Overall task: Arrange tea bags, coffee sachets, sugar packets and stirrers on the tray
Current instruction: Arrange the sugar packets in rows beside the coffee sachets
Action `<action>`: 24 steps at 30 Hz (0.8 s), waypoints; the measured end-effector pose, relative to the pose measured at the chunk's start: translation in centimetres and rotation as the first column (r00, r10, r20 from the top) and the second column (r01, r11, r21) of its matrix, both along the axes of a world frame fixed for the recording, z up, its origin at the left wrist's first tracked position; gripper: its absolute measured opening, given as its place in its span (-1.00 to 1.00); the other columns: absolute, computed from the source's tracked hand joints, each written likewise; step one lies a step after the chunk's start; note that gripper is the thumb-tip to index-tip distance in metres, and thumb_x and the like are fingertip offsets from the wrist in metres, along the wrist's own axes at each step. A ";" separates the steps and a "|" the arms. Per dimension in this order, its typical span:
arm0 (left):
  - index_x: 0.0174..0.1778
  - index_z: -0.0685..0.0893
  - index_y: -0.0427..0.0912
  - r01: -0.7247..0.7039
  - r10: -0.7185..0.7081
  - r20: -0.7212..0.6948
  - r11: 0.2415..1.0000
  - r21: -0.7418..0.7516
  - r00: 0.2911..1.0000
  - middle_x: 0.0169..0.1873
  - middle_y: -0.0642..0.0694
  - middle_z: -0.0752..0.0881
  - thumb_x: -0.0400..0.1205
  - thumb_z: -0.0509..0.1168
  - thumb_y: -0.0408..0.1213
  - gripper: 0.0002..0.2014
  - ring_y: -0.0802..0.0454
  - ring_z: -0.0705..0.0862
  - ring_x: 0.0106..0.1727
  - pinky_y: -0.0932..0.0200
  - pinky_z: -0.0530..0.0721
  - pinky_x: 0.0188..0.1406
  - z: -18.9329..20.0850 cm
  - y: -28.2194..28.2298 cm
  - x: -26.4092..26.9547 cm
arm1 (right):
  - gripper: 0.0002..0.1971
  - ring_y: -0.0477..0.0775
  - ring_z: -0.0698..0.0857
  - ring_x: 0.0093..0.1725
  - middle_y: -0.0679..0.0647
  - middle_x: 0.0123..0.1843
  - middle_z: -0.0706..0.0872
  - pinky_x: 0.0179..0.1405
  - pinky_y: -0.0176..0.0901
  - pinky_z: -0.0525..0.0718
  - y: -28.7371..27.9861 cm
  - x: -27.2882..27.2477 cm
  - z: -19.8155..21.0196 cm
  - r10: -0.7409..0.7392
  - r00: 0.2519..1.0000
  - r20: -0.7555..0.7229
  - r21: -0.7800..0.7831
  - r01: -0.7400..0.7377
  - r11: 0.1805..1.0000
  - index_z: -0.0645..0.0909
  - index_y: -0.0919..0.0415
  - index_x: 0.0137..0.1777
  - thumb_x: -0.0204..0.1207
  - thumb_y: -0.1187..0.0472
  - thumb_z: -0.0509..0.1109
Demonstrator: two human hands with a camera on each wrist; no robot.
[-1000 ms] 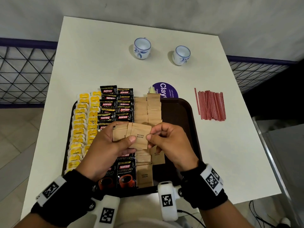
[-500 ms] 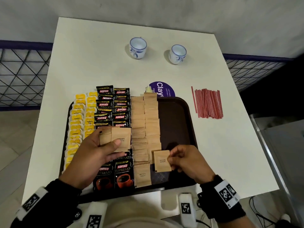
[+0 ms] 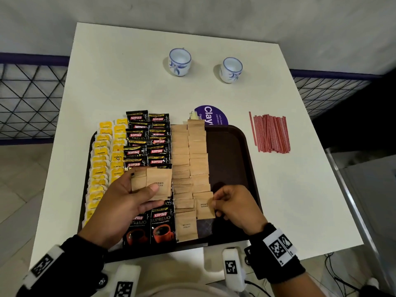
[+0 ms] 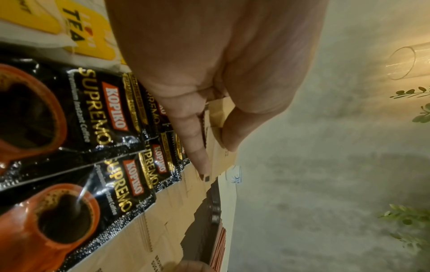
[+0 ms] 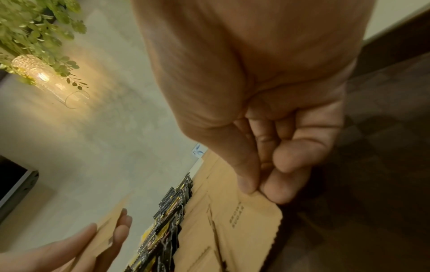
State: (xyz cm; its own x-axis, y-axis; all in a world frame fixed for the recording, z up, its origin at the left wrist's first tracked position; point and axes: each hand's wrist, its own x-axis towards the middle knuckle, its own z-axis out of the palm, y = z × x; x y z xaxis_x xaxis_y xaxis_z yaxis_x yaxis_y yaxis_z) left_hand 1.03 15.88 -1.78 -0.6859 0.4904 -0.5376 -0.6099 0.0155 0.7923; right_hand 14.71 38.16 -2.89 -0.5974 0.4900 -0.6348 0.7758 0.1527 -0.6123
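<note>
A dark brown tray (image 3: 235, 151) holds rows of yellow tea bags (image 3: 100, 163), black coffee sachets (image 3: 147, 144) and two columns of brown sugar packets (image 3: 189, 155). My left hand (image 3: 126, 202) grips a small stack of sugar packets (image 3: 154, 183) above the coffee sachets, thumb on top. My right hand (image 3: 233, 207) pinches one sugar packet (image 3: 203, 205) by its right edge at the near end of the right sugar column, low over the tray. The right wrist view shows thumb and forefinger on that sugar packet (image 5: 251, 217). Red stirrers (image 3: 271, 132) lie on the table right of the tray.
Two white-and-blue cups (image 3: 180, 61) (image 3: 231, 69) stand at the back of the white table (image 3: 128, 82). A purple round sticker (image 3: 211, 115) lies behind the tray. The tray's right half is bare. A wire fence stands at left and right of the table.
My right hand drew one sugar packet off the stack, carried it down and right, and now sets it at the near end of the right sugar column. The left hand stayed with the stack.
</note>
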 end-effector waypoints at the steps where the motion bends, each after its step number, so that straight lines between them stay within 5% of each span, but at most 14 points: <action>1: 0.33 0.64 -0.23 0.001 -0.001 0.000 1.000 0.001 1.000 0.14 -0.23 0.83 0.58 0.37 -0.51 -0.62 -0.21 0.85 0.12 0.01 0.87 -0.08 0.0 -0.1 0.0 | -0.96 -0.04 0.71 -0.47 0.10 -0.43 0.79 -0.50 -0.24 0.62 -0.1 -0.1 0.0 0.002 1.000 0.003 0.013 -0.002 1.000 0.71 0.26 -0.18 0.47 0.36 0.52; 7: 0.33 0.63 -0.24 -0.002 0.002 0.006 1.000 0.006 1.000 0.14 -0.25 0.83 0.56 0.38 -0.51 -0.61 -0.22 0.85 0.10 0.01 0.87 -0.09 -0.2 -0.3 -0.1 | -0.91 -0.07 0.75 -0.48 0.05 -0.44 0.78 -0.48 -0.29 0.64 -0.5 -0.2 -0.1 0.025 1.000 0.014 0.105 -0.027 0.994 0.72 0.14 -0.22 0.47 0.33 0.51; 16: 0.34 0.63 -0.22 0.017 -0.017 -0.005 1.000 0.002 1.000 0.14 -0.23 0.83 0.62 0.36 -0.55 -0.63 -0.21 0.85 0.09 -0.01 0.88 -0.08 -0.1 -0.3 0.0 | -0.90 0.00 0.80 -0.41 0.05 -0.41 0.80 -0.36 -0.09 0.81 -1.0 0.1 -0.3 -0.003 1.000 -0.014 0.139 0.005 0.990 0.70 0.10 -0.24 0.48 0.26 0.53; 20: 0.29 0.65 -0.20 0.034 -0.033 -0.018 0.999 0.006 0.999 0.11 -0.21 0.85 0.61 0.37 -0.55 -0.65 -0.19 0.86 0.08 -0.01 0.88 -0.08 0.2 0.0 0.1 | -0.92 -0.12 0.79 -0.35 -0.05 -0.35 0.80 -0.24 -0.13 0.81 -0.9 0.0 0.5 0.035 0.998 -0.050 0.237 -0.023 0.971 0.70 0.01 -0.21 0.49 0.17 0.52; 24: 0.18 0.67 -0.10 0.067 -0.067 -0.070 0.998 -0.003 0.995 -0.03 -0.09 0.88 0.60 0.39 -0.56 -0.67 -0.11 0.88 0.00 0.08 0.87 -0.20 0.7 1.0 0.2 | -0.94 0.03 0.80 -0.34 0.07 -0.27 0.81 -0.39 -0.12 0.75 -1.7 -1.4 3.0 0.004 0.968 -0.249 0.050 0.009 0.999 0.72 0.09 -0.14 0.53 0.21 0.54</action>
State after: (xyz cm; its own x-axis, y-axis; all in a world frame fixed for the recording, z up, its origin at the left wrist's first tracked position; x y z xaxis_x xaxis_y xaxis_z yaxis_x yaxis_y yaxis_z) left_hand 1.25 16.87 -1.05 -0.6873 0.5363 -0.4899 -0.5504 0.0555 0.8330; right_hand 13.29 36.41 0.07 -0.7325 0.5189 -0.4407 0.6001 0.1865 -0.7779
